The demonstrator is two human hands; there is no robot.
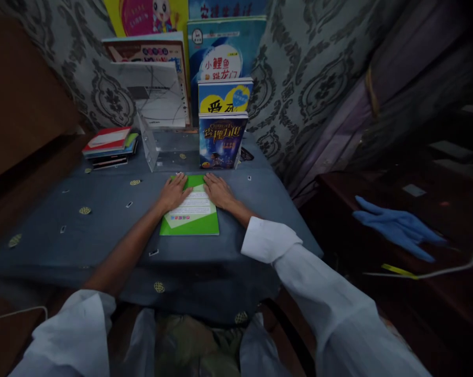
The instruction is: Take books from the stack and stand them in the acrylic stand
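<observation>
A green booklet [193,212] with a pale panel of printed text lies flat on the blue-grey tablecloth, near the table's middle. My left hand [174,192] rests flat on its upper left part, fingers pointing away from me. On the upper right part lies my right hand [217,190], palm down with the fingers stretched out. Neither hand grips anything. Just beyond them a dark blue book [221,141] stands upright in a clear rack [149,141], in front of a yellow and blue book [225,96].
Taller books, among them a teal one [228,44], and a white sheet [155,94] stand at the back. A small pile of books [108,145] lies at the back left. Right of the table, a blue glove [397,225] lies on a dark red surface [346,209].
</observation>
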